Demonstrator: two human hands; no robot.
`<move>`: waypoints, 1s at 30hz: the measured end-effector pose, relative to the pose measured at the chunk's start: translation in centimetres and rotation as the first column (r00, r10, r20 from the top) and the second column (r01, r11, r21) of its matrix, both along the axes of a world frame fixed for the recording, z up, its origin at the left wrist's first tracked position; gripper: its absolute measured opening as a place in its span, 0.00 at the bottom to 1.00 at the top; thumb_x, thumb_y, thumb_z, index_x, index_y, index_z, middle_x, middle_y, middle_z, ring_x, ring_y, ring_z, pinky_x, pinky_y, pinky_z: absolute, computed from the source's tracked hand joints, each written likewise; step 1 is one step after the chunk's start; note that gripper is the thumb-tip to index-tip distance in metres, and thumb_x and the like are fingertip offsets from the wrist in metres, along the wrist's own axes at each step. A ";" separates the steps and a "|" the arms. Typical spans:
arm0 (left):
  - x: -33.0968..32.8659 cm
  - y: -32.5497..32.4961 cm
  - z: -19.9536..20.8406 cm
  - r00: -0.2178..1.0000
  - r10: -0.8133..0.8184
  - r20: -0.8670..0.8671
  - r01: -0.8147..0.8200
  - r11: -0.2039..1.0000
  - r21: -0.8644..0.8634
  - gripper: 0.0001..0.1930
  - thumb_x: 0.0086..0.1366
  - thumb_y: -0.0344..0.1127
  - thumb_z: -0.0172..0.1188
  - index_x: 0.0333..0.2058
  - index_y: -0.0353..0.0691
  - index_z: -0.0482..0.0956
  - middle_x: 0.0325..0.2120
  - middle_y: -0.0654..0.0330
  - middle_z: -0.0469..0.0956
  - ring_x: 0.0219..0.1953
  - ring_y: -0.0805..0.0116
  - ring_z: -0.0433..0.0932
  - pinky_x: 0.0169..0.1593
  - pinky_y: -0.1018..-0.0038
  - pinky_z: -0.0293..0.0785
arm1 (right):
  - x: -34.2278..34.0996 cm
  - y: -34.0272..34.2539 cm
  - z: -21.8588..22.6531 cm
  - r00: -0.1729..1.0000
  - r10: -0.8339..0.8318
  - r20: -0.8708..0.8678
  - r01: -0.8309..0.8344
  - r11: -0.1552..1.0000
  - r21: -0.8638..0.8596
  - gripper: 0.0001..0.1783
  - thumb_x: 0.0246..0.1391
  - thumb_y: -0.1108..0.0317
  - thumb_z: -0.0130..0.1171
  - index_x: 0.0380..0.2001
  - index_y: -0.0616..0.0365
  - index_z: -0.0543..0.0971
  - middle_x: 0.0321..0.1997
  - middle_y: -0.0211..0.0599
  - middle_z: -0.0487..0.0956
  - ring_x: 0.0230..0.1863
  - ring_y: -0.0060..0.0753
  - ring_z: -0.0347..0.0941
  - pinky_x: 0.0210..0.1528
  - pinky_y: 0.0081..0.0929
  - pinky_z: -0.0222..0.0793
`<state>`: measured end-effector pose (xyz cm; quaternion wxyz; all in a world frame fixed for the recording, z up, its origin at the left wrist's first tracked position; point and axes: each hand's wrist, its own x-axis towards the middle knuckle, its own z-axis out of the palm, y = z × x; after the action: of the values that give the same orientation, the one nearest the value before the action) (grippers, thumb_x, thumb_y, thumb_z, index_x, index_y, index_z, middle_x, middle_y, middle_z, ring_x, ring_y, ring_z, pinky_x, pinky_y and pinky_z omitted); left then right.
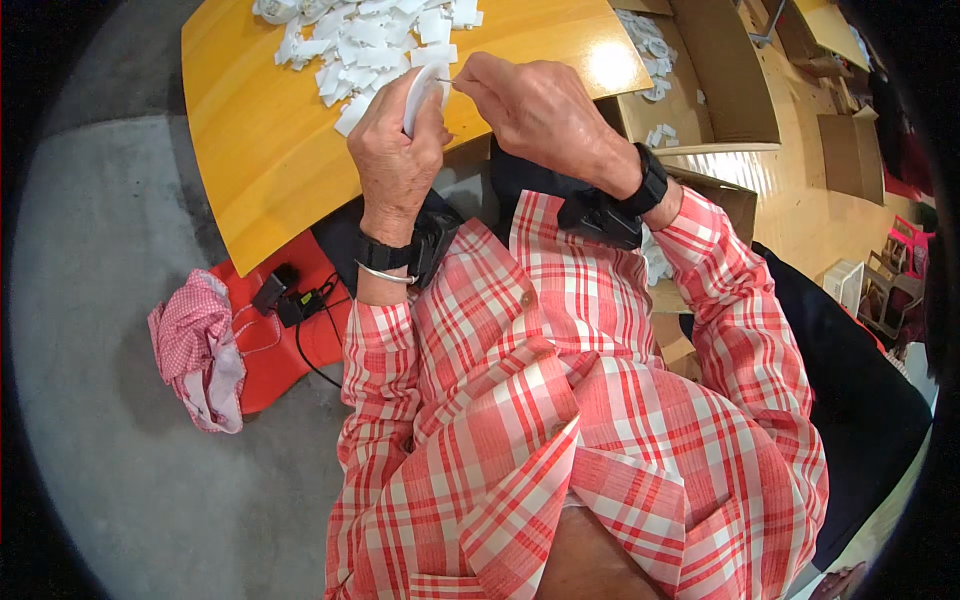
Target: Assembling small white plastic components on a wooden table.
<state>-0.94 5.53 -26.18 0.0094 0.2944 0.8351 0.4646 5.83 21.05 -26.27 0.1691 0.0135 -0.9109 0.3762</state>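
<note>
My left hand [400, 135] grips a white round plastic part [425, 92] by its edge, tilted up between thumb and fingers. Close on its right, my right hand [535, 110] is closed in a pinch on a thin metal piece [446, 81] whose tip points at the part. The rest of that piece is hidden by my fingers, so its exact kind does not show. Just beyond my hands, a heap of small white plastic pieces [375, 45] lies on the yellow wooden table [270, 160].
A cardboard box [725, 75] at the right holds more white pieces [652, 60]. Left of me, a pink checked cloth [200, 345] and black adapters with cables [290, 298] rest on a red seat [270, 375]. Another cardboard box [850, 155] stands farther right.
</note>
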 end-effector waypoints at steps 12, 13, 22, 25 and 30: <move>-0.3 0.5 -1.1 0.977 0.094 0.193 -0.124 0.981 0.147 0.12 0.61 0.33 0.56 0.42 0.33 0.74 0.26 0.57 0.78 0.17 0.72 0.77 0.22 0.77 0.74 | -0.2 0.6 -1.3 0.978 -0.086 0.190 0.149 0.925 -0.351 0.14 0.54 0.60 0.53 0.27 0.61 0.75 0.24 0.52 0.75 0.29 0.56 0.72 0.30 0.44 0.67; -0.3 0.3 -0.8 0.935 0.110 0.337 -0.174 0.971 0.166 0.13 0.61 0.34 0.57 0.42 0.33 0.73 0.27 0.57 0.78 0.18 0.74 0.76 0.21 0.80 0.72 | -0.1 1.1 -1.6 0.977 -0.101 0.187 0.160 0.927 -0.340 0.14 0.54 0.60 0.53 0.27 0.61 0.75 0.24 0.52 0.75 0.29 0.56 0.72 0.30 0.44 0.67; -0.5 1.4 -2.6 0.835 -0.009 0.550 -0.133 0.967 0.218 0.17 0.61 0.37 0.58 0.44 0.34 0.68 0.26 0.59 0.76 0.15 0.79 0.73 0.15 0.86 0.64 | -2.4 6.6 -4.5 0.840 -0.476 0.261 0.527 0.831 -0.179 0.13 0.49 0.59 0.58 0.28 0.57 0.80 0.25 0.43 0.79 0.29 0.47 0.76 0.35 0.36 0.70; 0.1 2.7 -2.7 0.841 -0.024 0.541 -0.088 0.980 0.181 0.16 0.61 0.37 0.58 0.44 0.34 0.70 0.26 0.60 0.76 0.15 0.79 0.72 0.16 0.85 0.65 | -3.8 7.7 -6.1 0.791 -0.587 0.174 0.612 0.760 -0.218 0.15 0.48 0.58 0.59 0.30 0.61 0.78 0.24 0.47 0.79 0.30 0.47 0.76 0.36 0.36 0.70; -0.2 2.8 -3.1 0.873 -0.030 0.487 -0.057 0.985 0.163 0.15 0.61 0.37 0.58 0.42 0.34 0.72 0.26 0.60 0.77 0.15 0.79 0.72 0.17 0.84 0.67 | -5.2 8.3 -6.9 0.750 -0.646 0.139 0.661 0.732 -0.164 0.16 0.47 0.59 0.60 0.31 0.63 0.76 0.23 0.49 0.78 0.30 0.48 0.76 0.35 0.38 0.70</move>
<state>-1.11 8.32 -29.30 0.1908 0.1617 0.7646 0.5940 0.64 29.40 -33.18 0.2579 -0.3382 -0.8197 0.3836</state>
